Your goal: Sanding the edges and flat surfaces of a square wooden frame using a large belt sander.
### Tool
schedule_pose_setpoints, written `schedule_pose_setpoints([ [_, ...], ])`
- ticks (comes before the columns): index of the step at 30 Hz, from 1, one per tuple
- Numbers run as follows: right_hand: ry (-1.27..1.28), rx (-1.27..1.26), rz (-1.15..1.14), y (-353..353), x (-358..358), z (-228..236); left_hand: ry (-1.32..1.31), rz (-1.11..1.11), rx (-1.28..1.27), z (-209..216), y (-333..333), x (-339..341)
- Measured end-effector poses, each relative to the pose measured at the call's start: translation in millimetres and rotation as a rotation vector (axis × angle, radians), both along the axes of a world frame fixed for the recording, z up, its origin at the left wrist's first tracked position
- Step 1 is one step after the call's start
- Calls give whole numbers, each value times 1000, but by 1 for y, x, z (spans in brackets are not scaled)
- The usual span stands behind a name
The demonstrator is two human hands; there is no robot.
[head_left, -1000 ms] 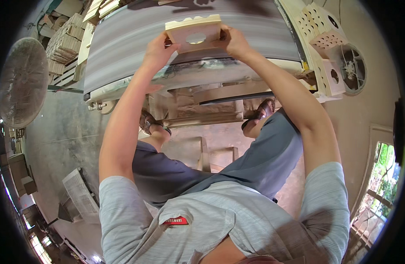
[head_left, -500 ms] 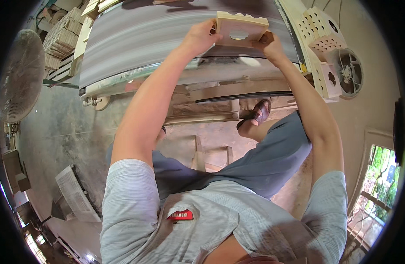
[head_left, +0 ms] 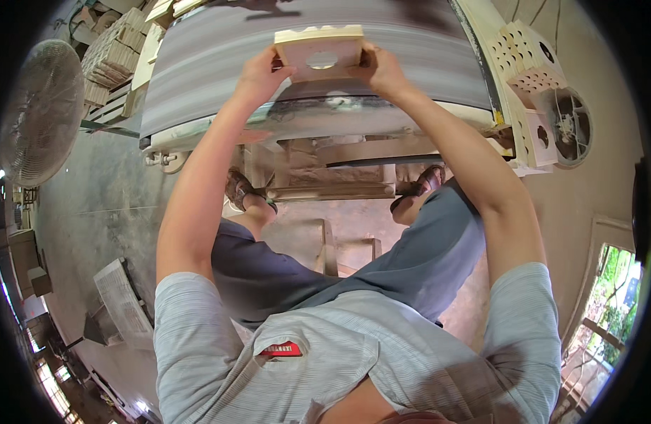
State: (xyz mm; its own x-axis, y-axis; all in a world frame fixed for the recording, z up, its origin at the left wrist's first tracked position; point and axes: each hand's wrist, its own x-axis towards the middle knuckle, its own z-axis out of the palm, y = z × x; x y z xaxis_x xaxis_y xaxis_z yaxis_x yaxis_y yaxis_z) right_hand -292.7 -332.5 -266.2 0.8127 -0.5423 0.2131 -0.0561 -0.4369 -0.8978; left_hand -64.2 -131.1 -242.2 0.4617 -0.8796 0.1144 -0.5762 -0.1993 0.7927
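Observation:
Between my two hands is a small pale wooden box (head_left: 297, 52) with an oval hole in its near face and a scalloped far edge. My left hand (head_left: 264, 76) grips its left end, fingers closed round the side. The right end is held by my right hand (head_left: 383, 71), its fingertips partly hidden behind the wood. Box and hands are over a wide grey sanding belt (head_left: 205, 74), near its front roller. The belt surface looks streaked. Whether the underside of the box touches the belt I cannot tell.
Several drilled wooden boxes (head_left: 521, 62) stand at the belt's right, near a round fan (head_left: 572, 127). A large caged fan (head_left: 46, 113) is at left, with stacked wooden pieces (head_left: 117, 51) behind it. A wooden bar (head_left: 332, 191) lies between my feet.
Both hands have carried the wooden box leftward across the belt, toward its middle. The grip at both ends looks the same. My left foot has come into view.

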Motion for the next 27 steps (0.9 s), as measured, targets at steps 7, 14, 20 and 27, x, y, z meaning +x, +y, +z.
schedule_pose_setpoints([
  [7,-1,-151,51,40,36,0,73,67,8,24,50,18],
  [14,-35,581,204,60,7,96,299,151,-434,100,75,-38],
  [20,-84,1046,160,65,-25,113,777,8,-440,115,71,-82],
  [27,-57,1272,148,80,-35,121,699,43,-609,115,65,-85],
])
